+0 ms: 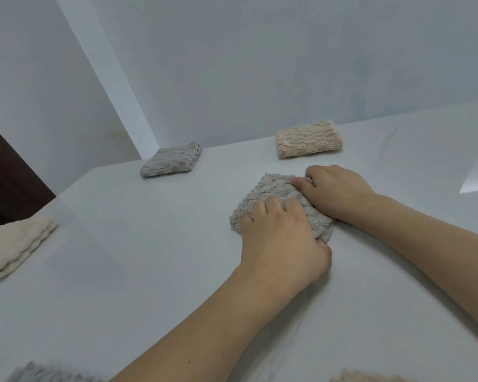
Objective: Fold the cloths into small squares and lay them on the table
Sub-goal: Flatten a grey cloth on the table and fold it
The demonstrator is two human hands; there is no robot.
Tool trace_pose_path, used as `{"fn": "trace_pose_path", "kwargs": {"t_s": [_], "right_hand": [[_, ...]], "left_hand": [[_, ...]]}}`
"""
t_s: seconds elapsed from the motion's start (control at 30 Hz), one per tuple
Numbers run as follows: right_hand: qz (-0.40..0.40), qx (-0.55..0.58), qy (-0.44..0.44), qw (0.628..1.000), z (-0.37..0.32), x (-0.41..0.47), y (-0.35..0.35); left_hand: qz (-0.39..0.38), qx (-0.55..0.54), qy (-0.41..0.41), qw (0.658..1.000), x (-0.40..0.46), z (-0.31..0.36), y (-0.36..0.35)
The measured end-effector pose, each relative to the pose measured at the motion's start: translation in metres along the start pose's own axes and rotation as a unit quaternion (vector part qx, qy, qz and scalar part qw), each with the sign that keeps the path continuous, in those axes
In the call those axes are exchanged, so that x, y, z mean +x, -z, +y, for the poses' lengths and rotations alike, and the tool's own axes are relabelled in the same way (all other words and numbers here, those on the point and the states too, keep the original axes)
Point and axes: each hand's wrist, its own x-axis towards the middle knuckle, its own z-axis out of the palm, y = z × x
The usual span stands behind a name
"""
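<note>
Both hands, left (282, 238) and right (334, 190), grip the folded grey cloth (271, 194) beneath them.

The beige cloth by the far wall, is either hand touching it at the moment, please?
No, the beige cloth lies alone; both hands are on the grey cloth.
</note>
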Motion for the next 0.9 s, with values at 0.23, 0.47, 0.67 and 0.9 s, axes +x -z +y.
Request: {"fn": "trace_pose_path", "kwargs": {"t_s": [0.23, 0.47, 0.67, 0.9], "right_hand": [[0.002, -0.010, -0.002, 1.000, 0.000, -0.001, 0.001], [0.010, -0.025, 0.003, 1.000, -0.002, -0.001, 0.002], [0.008, -0.033, 0.010, 0.999, -0.002, -0.001, 0.002], [0.005, -0.036, 0.006, 0.999, 0.002, 0.002, 0.005]], "left_hand": [[-0.049, -0.012, 0.017, 0.999, 0.002, 0.001, -0.001], [-0.133, -0.023, 0.020, 0.991, 0.009, -0.002, 0.007], [-0.189, -0.048, 0.010, 0.981, 0.016, -0.009, 0.016], [-0.234, -0.145, -0.026, 0.961, 0.016, -0.036, 0.019]]}}
